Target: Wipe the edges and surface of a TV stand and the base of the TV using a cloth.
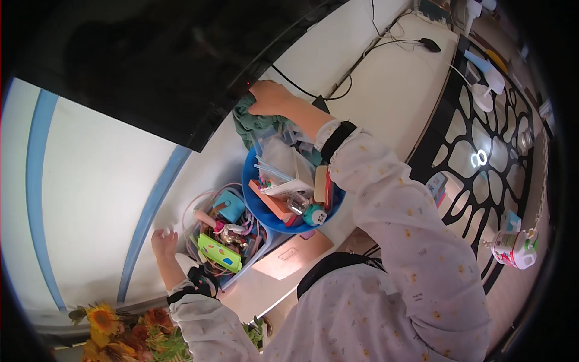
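Observation:
My right hand point(271, 97) is closed on a dark green cloth point(253, 122), just under the corner of a large black screen point(149, 68). Below the cloth stands a round blue tub point(249, 203) with a white container point(289, 167), an orange box point(270, 199) and a small clear jar point(297, 203) in it. My left hand point(163, 242), fingers curled and seemingly holding nothing, is beside a second, pale container point(267, 246) filled with toys and cords. A light blue box point(229, 206) and a green case point(219, 253) lie on top there.
A pinkish closed box or device point(294, 255) lies beside the containers on the white surface point(384, 81). Black cables point(312, 92) run along the wall. To the right is a black patterned rack point(452, 212) with a white desk lamp point(484, 95); artificial flowers point(104, 319) are at the lower left.

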